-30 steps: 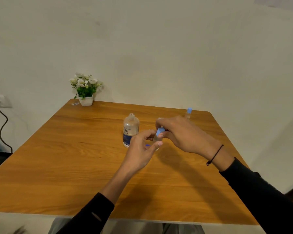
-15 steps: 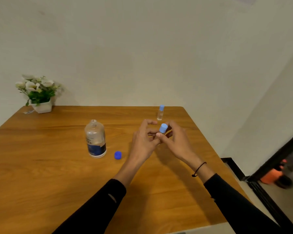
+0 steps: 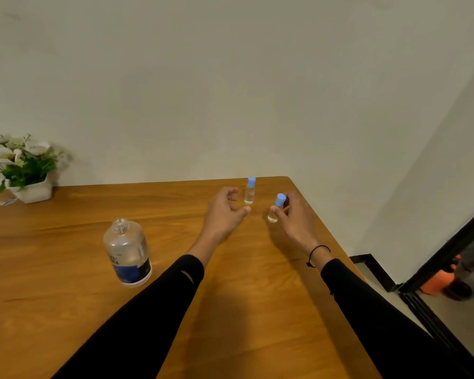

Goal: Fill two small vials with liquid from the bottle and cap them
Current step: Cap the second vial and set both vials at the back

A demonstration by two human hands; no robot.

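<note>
A clear bottle (image 3: 127, 253) with a blue label stands uncapped on the wooden table (image 3: 66, 310), left of my arms. One small vial (image 3: 249, 190) with a light blue cap stands upright near the table's far right corner. My right hand (image 3: 294, 218) grips a second capped vial (image 3: 275, 208), tilted, just above the table to the right of the first. My left hand (image 3: 223, 213) hovers empty with curled fingers, close to the standing vial's left side. The bottle's dark blue cap is hidden behind my left forearm.
A white pot of white flowers (image 3: 22, 170) sits at the table's far left corner. The table's right edge drops to a floor with a dark door frame (image 3: 443, 258) and an orange object (image 3: 439, 283).
My hands have parted: the left let go of the vial, the right carried it right toward the standing vial. The camera has turned further right and down.
</note>
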